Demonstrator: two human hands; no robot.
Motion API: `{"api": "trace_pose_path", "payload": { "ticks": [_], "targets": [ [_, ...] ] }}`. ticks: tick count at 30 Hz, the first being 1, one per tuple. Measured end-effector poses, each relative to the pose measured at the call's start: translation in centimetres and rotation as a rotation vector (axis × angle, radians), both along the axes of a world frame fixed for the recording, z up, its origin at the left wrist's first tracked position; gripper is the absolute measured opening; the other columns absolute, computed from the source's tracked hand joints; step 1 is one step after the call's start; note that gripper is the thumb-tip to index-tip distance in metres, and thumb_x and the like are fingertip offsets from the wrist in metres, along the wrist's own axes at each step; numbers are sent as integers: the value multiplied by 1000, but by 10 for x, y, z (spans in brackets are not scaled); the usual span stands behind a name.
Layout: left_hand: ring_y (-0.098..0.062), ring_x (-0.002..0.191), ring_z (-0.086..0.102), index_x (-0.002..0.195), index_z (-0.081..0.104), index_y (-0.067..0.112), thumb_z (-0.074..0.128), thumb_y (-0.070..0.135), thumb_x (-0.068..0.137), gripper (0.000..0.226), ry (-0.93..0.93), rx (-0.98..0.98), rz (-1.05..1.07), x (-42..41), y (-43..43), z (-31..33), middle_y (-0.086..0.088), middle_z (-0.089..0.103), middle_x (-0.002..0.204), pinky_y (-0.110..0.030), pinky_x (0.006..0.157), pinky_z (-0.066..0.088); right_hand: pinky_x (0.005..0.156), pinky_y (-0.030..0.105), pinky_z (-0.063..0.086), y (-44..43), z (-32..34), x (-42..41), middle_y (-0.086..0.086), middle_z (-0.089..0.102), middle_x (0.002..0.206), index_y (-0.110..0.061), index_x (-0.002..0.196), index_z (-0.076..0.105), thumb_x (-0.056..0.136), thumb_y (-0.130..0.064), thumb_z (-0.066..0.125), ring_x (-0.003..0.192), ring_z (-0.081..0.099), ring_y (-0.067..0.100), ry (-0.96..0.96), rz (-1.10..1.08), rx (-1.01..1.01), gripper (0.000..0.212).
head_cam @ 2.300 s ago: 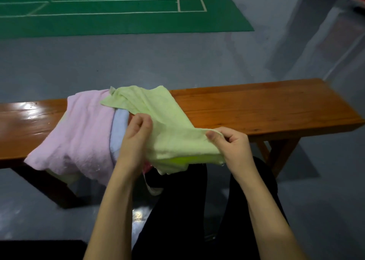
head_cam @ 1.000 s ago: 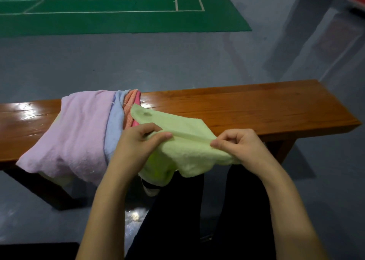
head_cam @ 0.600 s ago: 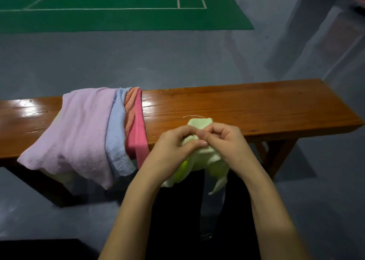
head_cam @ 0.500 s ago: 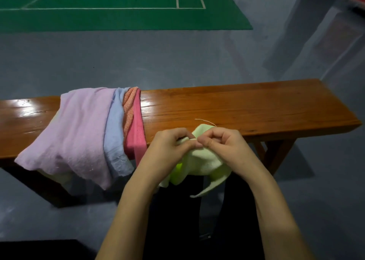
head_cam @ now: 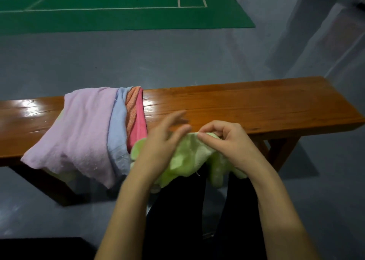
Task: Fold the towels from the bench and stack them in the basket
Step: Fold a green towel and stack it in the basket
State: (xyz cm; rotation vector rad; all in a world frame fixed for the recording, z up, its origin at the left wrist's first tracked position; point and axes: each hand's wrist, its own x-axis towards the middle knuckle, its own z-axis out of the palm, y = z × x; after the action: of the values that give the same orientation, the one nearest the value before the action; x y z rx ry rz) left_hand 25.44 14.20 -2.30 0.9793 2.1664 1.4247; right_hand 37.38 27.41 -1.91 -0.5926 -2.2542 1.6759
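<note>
Light green terry towel [head_cam: 189, 157] bunched over the lap, at the near edge of the glossy wooden surface [head_cam: 246, 105].

Right hand [head_cam: 227, 139] pinches the towel's top edge between thumb and curled fingers. Left hand [head_cam: 162, 141] lies on the cloth with fingers spread and extended (motion-blurred; cannot tell if it grasps). To the left, draped over the surface edge: pale pink towel [head_cam: 83, 129], light blue towel [head_cam: 117, 133], orange woven towel [head_cam: 131, 105], coral pink towel [head_cam: 139, 125]. Grey floor [head_cam: 158, 58] beyond, green court mat [head_cam: 118, 16] farther off.
</note>
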Motion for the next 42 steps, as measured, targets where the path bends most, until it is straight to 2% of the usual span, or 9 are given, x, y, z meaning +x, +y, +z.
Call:
{"api": "trace_pose_path", "payload": {
  "ticks": [3, 7, 14, 18, 22, 29, 34, 37, 42],
  "targets": [
    [0, 87, 62, 92, 69, 31, 62, 38, 87, 11, -20, -25, -180, 13, 10, -6, 17, 69, 88, -21, 80, 47, 67, 26, 46, 2, 1, 0, 0, 70, 75, -24, 83, 72, 86, -20, 68, 71, 61, 8, -18, 25, 20, 6],
    [3, 63, 52, 67, 63, 24, 69, 26, 85, 19, 22, -51, -151, -3, -5, -12, 16, 60, 64, -16, 62, 42, 73, 26, 45, 13, 2, 16, 0, 70, 81, -21, 82, 73, 83, -23, 71, 76, 61, 8, -63, 7, 10, 3],
    [3, 56, 47, 68, 60, 20, 64, 25, 89, 22, 131, -56, 198, -34, -32, -15, 21, 57, 59, -12, 55, 36, 70, 34, 50, 21, -4, 20, 2, 69, 83, -16, 76, 70, 81, -26, 73, 76, 62, 11, -155, -61, 29, 11],
    [2, 55, 45, 71, 59, 19, 61, 25, 91, 21, 98, -57, 235, -30, -31, -19, 19, 55, 58, -11, 53, 34, 63, 22, 43, 17, -7, 15, 8, 62, 71, -3, 73, 65, 80, -17, 74, 67, 56, 10, 26, -188, -41, 18],
    [3, 81, 51, 105, 50, 24, 50, 21, 84, 21, -28, 78, 344, -16, -16, -12, 15, 54, 91, -9, 72, 38, 55, 16, 43, 2, -11, 8, -1, 59, 63, -4, 71, 61, 83, -10, 69, 60, 53, 6, 197, -354, -303, 15],
    [-6, 61, 52, 90, 64, 15, 44, -8, 80, 33, -320, 307, 246, 33, 24, 11, 2, 60, 73, -22, 59, 44, 63, 25, 51, -29, -7, -9, 5, 69, 74, -6, 84, 71, 89, -16, 64, 69, 64, 14, 196, -345, -498, 13],
    [-14, 95, 65, 106, 66, 19, 54, 4, 76, 36, -539, 351, 70, 33, 24, 13, -3, 68, 103, -28, 79, 52, 62, 21, 51, -21, -5, -5, 3, 72, 79, -13, 91, 73, 94, -13, 56, 72, 66, 13, 242, -349, -489, 18],
    [-6, 107, 62, 110, 65, 21, 57, -4, 88, 34, -278, 250, -8, 31, 20, 14, 1, 66, 114, -22, 91, 50, 64, 21, 51, -17, -5, -2, 4, 72, 82, -14, 90, 74, 95, -14, 54, 75, 66, 13, 235, -331, -467, 20],
    [-2, 84, 64, 84, 69, 31, 68, 3, 82, 28, 66, 233, 132, 28, 14, 15, 9, 69, 87, -12, 75, 46, 75, 31, 53, -19, -8, 4, 20, 71, 92, -8, 90, 75, 91, -16, 61, 82, 65, 23, 206, -259, -424, 16]
  ]
}}
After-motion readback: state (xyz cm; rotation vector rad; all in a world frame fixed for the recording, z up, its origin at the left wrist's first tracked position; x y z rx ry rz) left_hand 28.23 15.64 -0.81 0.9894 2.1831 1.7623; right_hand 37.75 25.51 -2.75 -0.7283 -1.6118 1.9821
